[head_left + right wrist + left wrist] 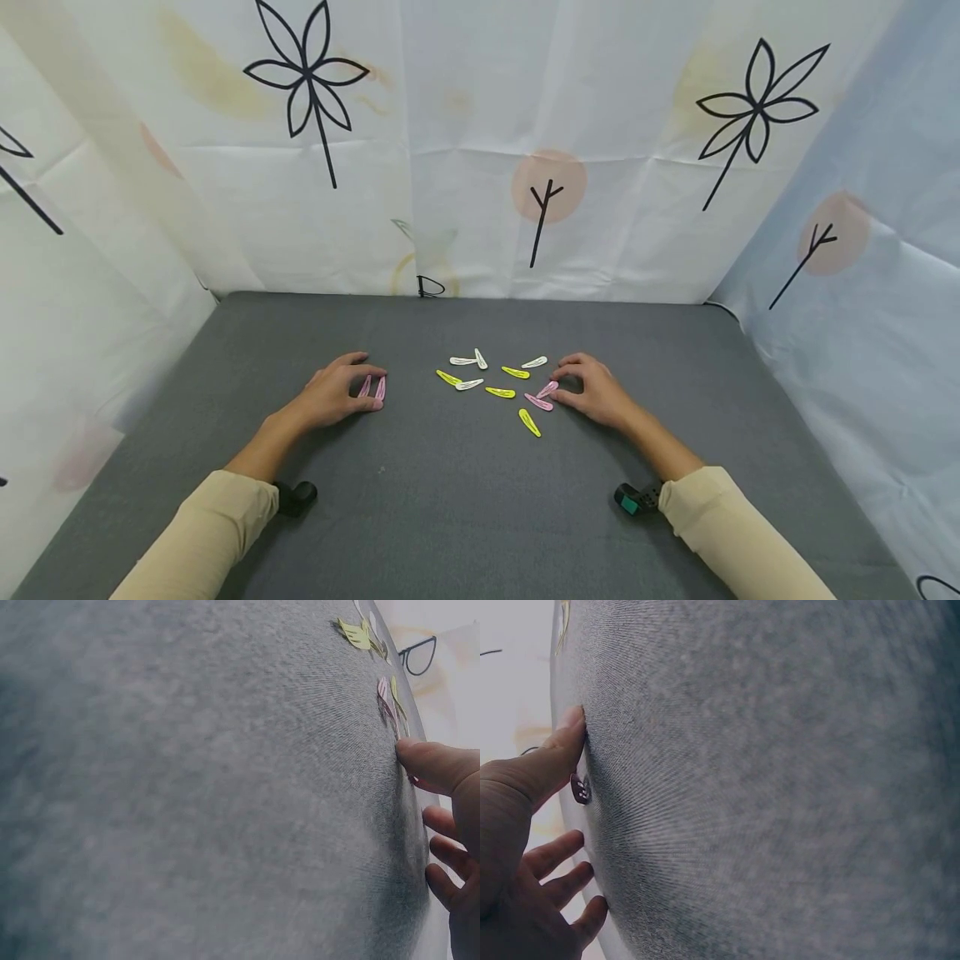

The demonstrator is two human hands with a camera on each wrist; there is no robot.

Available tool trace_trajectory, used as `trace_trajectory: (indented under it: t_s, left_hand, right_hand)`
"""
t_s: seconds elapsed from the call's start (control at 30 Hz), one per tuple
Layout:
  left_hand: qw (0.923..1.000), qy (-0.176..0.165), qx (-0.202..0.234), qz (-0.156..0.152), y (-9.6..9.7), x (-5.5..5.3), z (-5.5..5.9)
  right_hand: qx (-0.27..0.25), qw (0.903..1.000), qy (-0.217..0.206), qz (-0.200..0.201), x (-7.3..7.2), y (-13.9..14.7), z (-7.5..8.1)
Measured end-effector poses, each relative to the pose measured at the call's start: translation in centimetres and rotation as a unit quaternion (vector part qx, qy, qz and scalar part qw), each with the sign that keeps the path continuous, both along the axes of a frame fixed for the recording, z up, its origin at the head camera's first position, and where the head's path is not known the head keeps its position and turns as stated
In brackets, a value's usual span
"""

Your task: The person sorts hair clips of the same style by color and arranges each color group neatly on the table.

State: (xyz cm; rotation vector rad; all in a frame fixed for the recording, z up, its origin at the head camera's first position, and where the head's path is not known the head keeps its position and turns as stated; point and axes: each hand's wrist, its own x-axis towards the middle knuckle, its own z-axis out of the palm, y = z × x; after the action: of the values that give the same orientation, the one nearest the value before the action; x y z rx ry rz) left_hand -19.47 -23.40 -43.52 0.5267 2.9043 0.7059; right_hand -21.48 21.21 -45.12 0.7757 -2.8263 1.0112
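Observation:
Two pink snap hair clips lie side by side at my left hand (pixel 333 392). Its thumb and index finger pinch the ends of the nearer-to-centre pink hair clip (pixel 381 387), while the other pink clip (pixel 365 386) sits inside the curve of the hand. On the right, my right hand (pixel 596 393) has thumb and index finger at the end of a pink hair clip (pixel 547 389). That clip touches or overlaps another pink clip (pixel 538 402). In the right wrist view the thumb (pixel 431 759) partly hides the clip at the fingertips.
Several loose clips are scattered mid-table, among them a white clip (pixel 469 385), a yellow clip (pixel 500 392) and a yellow clip (pixel 529 422) nearest me. They lie on a grey cloth-covered table (pixel 450 500). A patterned white curtain (pixel 465 208) closes off the back and sides.

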Motion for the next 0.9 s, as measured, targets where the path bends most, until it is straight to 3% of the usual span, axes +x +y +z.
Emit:
trace_trajectory:
  t_s: [0.27,0.47,0.7,0.9]
  left_hand:
    - [1.0,0.005,0.004,-0.001,0.0,0.0,-0.1]
    - [1.0,0.004,0.004,0.001,-0.2,0.0,-0.3]
    - [1.0,0.005,0.004,0.0,-0.3,-0.1,-0.4]
    - [1.0,0.007,0.006,0.001,-0.3,-0.1,-0.3]
  right_hand:
    - [0.021,0.9992,0.029,0.014,1.0,0.3,0.1]
    - [0.013,0.9991,0.027,0.03,1.3,0.4,0.0]
    - [0.014,0.9992,-0.001,0.037,0.6,0.3,0.3]
    - [0.041,0.9965,-0.009,0.073,-0.3,0.2,0.8]
